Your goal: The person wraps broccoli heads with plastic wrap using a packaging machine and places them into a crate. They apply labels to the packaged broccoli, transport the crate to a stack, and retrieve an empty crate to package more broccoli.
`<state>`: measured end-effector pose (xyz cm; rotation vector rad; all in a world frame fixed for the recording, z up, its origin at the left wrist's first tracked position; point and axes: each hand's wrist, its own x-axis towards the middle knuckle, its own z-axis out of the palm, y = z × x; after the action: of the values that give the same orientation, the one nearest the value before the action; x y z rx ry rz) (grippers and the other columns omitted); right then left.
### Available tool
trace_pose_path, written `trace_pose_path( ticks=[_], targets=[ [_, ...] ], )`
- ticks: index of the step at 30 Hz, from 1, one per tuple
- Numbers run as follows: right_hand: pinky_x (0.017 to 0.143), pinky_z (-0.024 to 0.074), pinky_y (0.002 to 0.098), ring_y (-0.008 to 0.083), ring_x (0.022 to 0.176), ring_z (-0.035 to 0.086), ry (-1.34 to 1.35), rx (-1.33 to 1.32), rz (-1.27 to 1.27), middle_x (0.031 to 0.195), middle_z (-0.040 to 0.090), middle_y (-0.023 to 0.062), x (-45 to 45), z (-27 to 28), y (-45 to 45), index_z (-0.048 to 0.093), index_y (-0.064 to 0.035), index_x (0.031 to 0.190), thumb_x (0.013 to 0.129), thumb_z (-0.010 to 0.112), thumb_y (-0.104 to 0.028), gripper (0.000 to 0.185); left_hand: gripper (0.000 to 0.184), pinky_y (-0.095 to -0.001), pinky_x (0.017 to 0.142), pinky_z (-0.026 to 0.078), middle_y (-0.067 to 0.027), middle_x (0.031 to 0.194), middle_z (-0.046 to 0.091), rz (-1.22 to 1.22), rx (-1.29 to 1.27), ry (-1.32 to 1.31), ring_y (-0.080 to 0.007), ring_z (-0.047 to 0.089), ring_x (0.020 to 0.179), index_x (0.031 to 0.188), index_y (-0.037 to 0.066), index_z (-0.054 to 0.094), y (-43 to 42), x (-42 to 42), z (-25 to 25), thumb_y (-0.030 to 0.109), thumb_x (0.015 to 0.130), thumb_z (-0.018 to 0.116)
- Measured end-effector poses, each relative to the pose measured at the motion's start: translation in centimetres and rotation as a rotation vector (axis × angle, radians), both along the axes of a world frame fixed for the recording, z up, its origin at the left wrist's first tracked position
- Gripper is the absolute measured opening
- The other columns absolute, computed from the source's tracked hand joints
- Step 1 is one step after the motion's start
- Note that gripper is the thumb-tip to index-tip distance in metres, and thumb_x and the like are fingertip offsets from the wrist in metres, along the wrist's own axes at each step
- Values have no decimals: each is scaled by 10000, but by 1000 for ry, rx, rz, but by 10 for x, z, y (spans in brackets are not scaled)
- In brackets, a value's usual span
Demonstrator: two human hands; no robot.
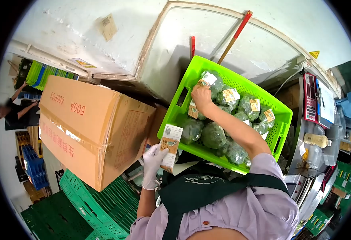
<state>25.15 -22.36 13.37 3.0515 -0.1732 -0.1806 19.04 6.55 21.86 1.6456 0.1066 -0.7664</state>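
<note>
My left hand (152, 162), in a white glove, holds a strip of printed labels (169, 147) beside the near left corner of a bright green crate (285, 120). Bare and reaching into that crate, my right hand (202, 96) has its fingers closed at a wrapped green vegetable (216, 85) near the far left corner; what sits between the fingertips is too small to tell. Several round green vegetables in clear wrap fill the crate. Many at the back carry orange and white labels (231, 95), while the nearer ones (213, 135) show none.
A large cardboard box (79, 124) stands left, above green stacked crates (91, 204). Red-handled tools (239, 30) lean behind the crate. A red scale (310, 96) and a bottle (317, 140) are at right. Another person (19, 112) is far left.
</note>
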Motion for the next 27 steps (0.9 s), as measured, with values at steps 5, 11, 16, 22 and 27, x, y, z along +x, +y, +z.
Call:
trace_pose_path(
  ticks=[5,11,16,22,27],
  targets=[
    [897,387,446,335,1033,513,-63,63,148,936,593,162,-29,-26,9,572,52,1012,758,598,-351,477,264,-225,715,495,-73,935,646,-33,53,-57,-100,603,810,1036,-55,593,-2,0,-1,43,799,658],
    [1009,280,477,355,1198,398,-5,116,108,1236,482,226,-38,-33,11,524,32,1148,763,604,-407,590,272,-222,718,492,-62,921,645,-52,-50,-41,-94,601,799,1036,-58,592,-20,-4,8,51,797,663],
    [756,494,360,251,852,619,-244,908,-83,953,634,183,-85,61,4,602,-9,1039,770,682,-330,426,305,-223,717,492,-63,914,646,-165,23,-152,-87,597,788,1048,-61,588,-36,-13,23,76,791,678],
    [477,462,285,112,528,579,53,1532,-347,592,609,86,-179,105,35,606,12,823,807,661,-197,216,572,-290,964,370,-91,1210,526,-452,-195,-359,-149,496,1105,1261,13,461,-68,-30,18,65,738,688],
    [448,435,315,196,478,590,-230,1090,-331,554,558,161,-213,108,43,593,-4,710,788,665,-260,277,162,-194,583,445,-1,739,626,-267,87,-214,-40,551,654,867,-13,625,-86,-47,9,77,751,694]
  ],
)
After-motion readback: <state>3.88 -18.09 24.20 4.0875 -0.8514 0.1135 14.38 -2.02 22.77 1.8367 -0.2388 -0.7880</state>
